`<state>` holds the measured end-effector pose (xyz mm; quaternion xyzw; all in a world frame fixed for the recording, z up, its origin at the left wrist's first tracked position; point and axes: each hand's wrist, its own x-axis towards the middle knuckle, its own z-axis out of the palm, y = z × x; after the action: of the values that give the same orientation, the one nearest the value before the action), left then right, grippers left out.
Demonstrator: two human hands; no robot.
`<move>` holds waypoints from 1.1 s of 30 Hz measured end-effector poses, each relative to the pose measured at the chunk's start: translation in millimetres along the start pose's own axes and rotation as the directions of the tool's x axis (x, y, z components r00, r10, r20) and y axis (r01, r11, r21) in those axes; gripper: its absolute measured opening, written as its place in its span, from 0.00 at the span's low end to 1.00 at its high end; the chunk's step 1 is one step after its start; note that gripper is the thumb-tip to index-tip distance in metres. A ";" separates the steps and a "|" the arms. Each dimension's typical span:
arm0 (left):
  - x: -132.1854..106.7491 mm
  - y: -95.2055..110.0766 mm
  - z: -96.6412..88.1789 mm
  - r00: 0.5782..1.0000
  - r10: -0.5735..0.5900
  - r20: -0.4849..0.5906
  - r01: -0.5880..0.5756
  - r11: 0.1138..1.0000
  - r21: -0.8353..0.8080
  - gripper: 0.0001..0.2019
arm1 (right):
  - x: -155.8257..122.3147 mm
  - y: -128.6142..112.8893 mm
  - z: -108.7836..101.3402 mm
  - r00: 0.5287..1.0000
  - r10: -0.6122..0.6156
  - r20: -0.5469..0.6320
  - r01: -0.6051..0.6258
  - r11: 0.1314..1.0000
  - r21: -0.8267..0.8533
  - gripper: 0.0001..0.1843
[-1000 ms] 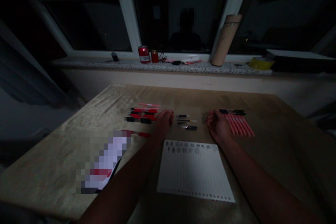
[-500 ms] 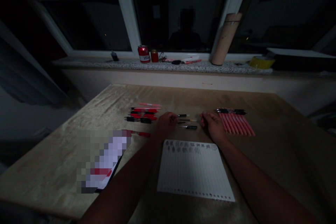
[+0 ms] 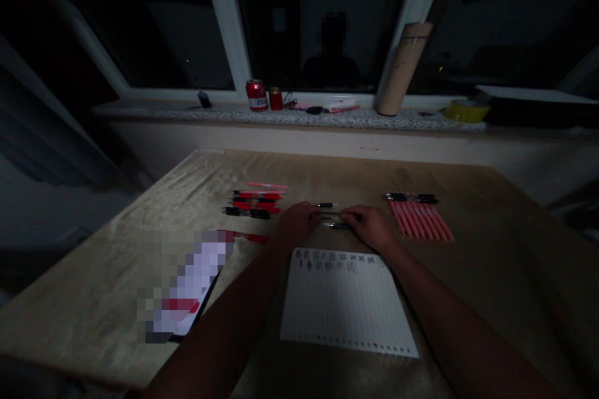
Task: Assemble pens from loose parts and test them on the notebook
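My left hand (image 3: 299, 222) and my right hand (image 3: 369, 225) face each other low over the table, fingertips pinched. Between them runs a thin dark rod that looks like a pen refill (image 3: 330, 214), its ends hidden at the fingers of both hands. Just beyond it lies a short black pen piece (image 3: 324, 205). A black pen (image 3: 334, 225) lies on the near side, its right end partly covered by my right fingers. Nearer me is a lined notepad sheet (image 3: 346, 305) with rows of scribbled marks along its top.
Red and black pens (image 3: 255, 202) lie grouped at left, above a lone red pen (image 3: 253, 237) and a blurred phone-like object (image 3: 196, 287). At right, black pens (image 3: 414, 198) top a row of pink pens (image 3: 421, 221). Cans (image 3: 256, 96) and a cardboard-coloured tube (image 3: 405, 68) stand on the sill.
My right hand has moved left, closing its fingertips at the right end of the thin refill and partly covering the black pen. My left hand has barely shifted.
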<state>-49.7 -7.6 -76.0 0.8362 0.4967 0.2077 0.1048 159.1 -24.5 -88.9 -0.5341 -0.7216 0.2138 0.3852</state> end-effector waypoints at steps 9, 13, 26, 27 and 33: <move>-0.4 2.0 0.8 0.998 0.017 0.061 -0.021 0.998 0.065 0.12 | 8.3 -2.4 -2.8 0.983 -0.097 0.158 0.122 0.980 -0.157 0.10; -0.6 3.9 1.4 0.998 0.025 0.059 -0.030 0.995 0.093 0.12 | 10.0 -4.9 -3.3 0.979 -0.100 0.180 0.134 0.973 -0.187 0.10; 1.7 4.4 5.2 0.997 0.028 0.066 -0.034 0.995 0.095 0.14 | 10.0 -0.9 -0.7 0.977 -0.111 0.181 0.148 0.967 -0.208 0.10; 1.8 4.6 4.9 0.997 0.024 0.072 -0.031 0.995 0.097 0.13 | 10.0 -1.3 -0.8 0.978 -0.110 0.180 0.147 0.967 -0.209 0.10; 1.7 6.5 2.1 0.996 0.029 0.086 -0.038 0.994 0.100 0.13 | 10.5 -2.6 -0.1 0.981 -0.091 0.173 0.128 0.968 -0.215 0.10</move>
<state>-42.9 -9.2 -74.9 0.8567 0.4876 0.1485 0.0796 156.2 -15.6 -83.6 -0.5146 -0.7984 0.1515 0.2736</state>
